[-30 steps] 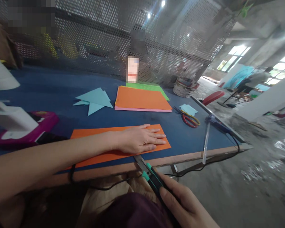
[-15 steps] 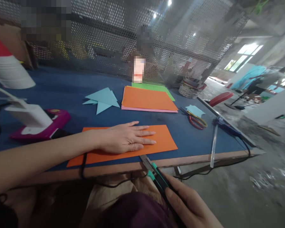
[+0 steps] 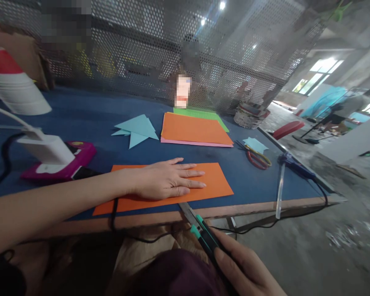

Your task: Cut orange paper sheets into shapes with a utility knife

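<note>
My left hand (image 3: 166, 180) lies flat with fingers spread on an orange sheet of paper (image 3: 217, 181), which rests along the front edge of the blue tabletop. In my right hand (image 3: 240, 257), below the table edge, is a black and green utility knife (image 3: 200, 230). Its blade is out, and the tip is near the paper's lower edge, just under my left hand; I cannot tell whether it touches the paper. Behind the sheet sits a stack of coloured paper (image 3: 195, 129) with orange on top. Folded light-blue paper (image 3: 138, 128) lies left of the stack.
Scissors (image 3: 255, 158) and a small pale-blue paper piece (image 3: 255, 144) lie to the right. A glue gun (image 3: 296, 166) with a clear stick is at the right edge. A magenta power strip (image 3: 88, 152) with a white plug and a white cone (image 3: 24, 90) stand left. Perforated metal panels rise behind.
The whole view has shifted slightly, moving the table things a little to the right. The knife tip has slid slightly left along the paper's edge. My left hand stays pressed on the sheet.
</note>
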`<move>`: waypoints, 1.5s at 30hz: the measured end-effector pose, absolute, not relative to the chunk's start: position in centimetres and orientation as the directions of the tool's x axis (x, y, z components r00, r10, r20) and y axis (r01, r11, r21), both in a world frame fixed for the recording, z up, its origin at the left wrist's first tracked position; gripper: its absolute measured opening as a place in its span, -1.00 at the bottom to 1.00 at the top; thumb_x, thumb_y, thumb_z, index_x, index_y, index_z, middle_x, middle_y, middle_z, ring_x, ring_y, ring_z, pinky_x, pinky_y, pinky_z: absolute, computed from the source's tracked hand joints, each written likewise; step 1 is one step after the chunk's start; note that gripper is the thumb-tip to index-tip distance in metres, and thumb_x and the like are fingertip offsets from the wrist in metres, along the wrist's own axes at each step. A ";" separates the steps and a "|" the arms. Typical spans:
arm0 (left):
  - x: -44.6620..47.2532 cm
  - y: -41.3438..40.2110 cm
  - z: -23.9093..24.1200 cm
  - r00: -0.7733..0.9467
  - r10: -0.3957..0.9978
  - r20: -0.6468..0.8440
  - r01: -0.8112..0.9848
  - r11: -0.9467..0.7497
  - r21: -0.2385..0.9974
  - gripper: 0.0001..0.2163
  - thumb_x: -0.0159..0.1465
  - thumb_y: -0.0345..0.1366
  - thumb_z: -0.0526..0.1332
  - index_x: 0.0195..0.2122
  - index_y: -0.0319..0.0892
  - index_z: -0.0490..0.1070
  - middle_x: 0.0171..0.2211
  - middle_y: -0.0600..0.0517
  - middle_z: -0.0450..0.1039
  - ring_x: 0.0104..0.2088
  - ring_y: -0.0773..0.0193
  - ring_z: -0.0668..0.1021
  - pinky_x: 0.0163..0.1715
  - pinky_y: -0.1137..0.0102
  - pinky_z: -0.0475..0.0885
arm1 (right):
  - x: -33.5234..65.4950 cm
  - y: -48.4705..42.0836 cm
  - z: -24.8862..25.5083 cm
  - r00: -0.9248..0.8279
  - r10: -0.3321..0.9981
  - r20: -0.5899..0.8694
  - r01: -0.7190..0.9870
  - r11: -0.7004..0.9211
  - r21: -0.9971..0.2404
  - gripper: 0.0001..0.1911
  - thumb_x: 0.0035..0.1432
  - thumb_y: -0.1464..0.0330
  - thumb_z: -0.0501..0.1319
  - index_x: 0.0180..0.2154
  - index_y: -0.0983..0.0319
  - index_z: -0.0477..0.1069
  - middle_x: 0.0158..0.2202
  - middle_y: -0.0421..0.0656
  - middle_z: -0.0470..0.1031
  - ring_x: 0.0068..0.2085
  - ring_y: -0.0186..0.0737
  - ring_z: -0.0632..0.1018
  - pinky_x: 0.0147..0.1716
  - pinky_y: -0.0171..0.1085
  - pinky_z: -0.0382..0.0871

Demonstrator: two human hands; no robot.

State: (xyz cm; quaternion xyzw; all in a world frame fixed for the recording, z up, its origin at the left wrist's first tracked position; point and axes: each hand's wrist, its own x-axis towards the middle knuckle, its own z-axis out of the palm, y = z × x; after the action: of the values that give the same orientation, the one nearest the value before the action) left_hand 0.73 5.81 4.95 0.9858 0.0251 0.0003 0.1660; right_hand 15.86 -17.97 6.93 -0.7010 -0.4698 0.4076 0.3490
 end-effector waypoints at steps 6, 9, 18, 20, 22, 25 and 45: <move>0.8 5.8 4.9 0.999 0.049 -0.010 0.049 -0.947 0.318 -0.59 0.44 -0.04 -0.18 0.31 0.31 -0.08 0.38 0.33 -0.20 0.39 0.22 -0.09 0.32 0.04 -0.29 | 15.3 -17.5 6.6 0.197 0.932 -0.303 0.286 -0.351 -0.892 -0.40 0.14 -0.11 0.16 0.12 0.03 0.42 0.15 -0.14 0.44 0.25 0.03 0.32 0.26 -0.02 0.10; 0.8 5.9 4.8 0.999 0.045 -0.013 0.047 -0.949 0.312 -0.59 0.44 -0.04 -0.19 0.31 0.30 -0.08 0.38 0.32 -0.21 0.39 0.21 -0.10 0.32 0.04 -0.29 | 15.1 -17.3 6.5 0.161 0.941 -0.299 0.274 -0.333 -0.902 -0.42 0.17 -0.08 0.15 0.14 0.03 0.39 0.15 -0.15 0.44 0.25 0.00 0.32 0.28 0.00 0.04; 0.8 5.9 4.8 0.998 0.058 -0.020 0.061 -0.947 0.315 -0.59 0.44 -0.03 -0.19 0.31 0.30 -0.07 0.38 0.35 -0.20 0.39 0.24 -0.10 0.32 0.07 -0.32 | 14.8 -17.0 6.8 0.137 0.941 -0.308 0.321 -0.337 -0.885 -0.38 0.19 -0.09 0.12 0.17 0.06 0.35 0.14 -0.11 0.45 0.27 0.02 0.28 0.29 0.04 0.00; 0.8 5.7 5.0 0.996 0.080 -0.026 0.084 -0.944 0.319 -0.59 0.44 -0.02 -0.16 0.30 0.30 -0.06 0.38 0.34 -0.19 0.39 0.26 -0.09 0.33 0.11 -0.30 | 14.8 -17.1 6.7 0.163 0.940 -0.300 0.338 -0.339 -0.878 -0.39 0.18 -0.08 0.13 0.15 0.08 0.38 0.13 -0.11 0.46 0.25 0.01 0.30 0.28 0.02 0.02; 0.9 5.4 5.4 0.989 0.143 -0.028 0.145 -0.936 0.320 -0.55 0.41 0.02 -0.10 0.31 0.29 -0.08 0.39 0.29 -0.19 0.38 0.23 -0.03 0.33 0.14 -0.21 | 15.0 -17.0 6.5 0.164 0.942 -0.293 0.338 -0.332 -0.880 -0.39 0.19 -0.07 0.13 0.16 0.10 0.38 0.12 -0.10 0.46 0.25 0.01 0.31 0.28 0.02 0.02; 1.0 4.9 6.3 0.946 0.322 -0.029 0.315 -0.896 0.312 -0.35 0.31 0.11 0.04 0.36 0.15 -0.19 0.40 0.08 -0.17 0.34 0.03 0.09 0.26 0.07 0.04 | 15.3 -16.8 6.5 0.094 0.947 -0.306 0.343 -0.320 -0.883 -0.39 0.25 -0.03 0.08 0.22 0.11 0.30 0.13 -0.08 0.45 0.24 -0.02 0.32 0.28 0.02 0.03; 4.0 6.2 8.8 0.831 0.483 -0.276 0.542 -0.590 0.599 -0.79 0.27 -0.18 0.22 -0.21 -0.23 0.43 -0.31 0.05 0.52 -0.35 0.30 0.56 -0.36 0.36 0.45 | 16.7 -17.2 5.7 0.105 0.950 -0.296 0.317 -0.314 -0.895 -0.40 0.24 -0.04 0.08 0.19 0.12 0.34 0.14 -0.09 0.44 0.22 -0.02 0.35 0.27 -0.04 0.05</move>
State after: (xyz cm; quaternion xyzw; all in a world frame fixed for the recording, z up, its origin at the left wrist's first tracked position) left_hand 4.02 6.16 8.81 0.8907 0.2878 -0.0418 0.3495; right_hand 16.73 -17.21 5.65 -0.6618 -0.4783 0.4679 0.3382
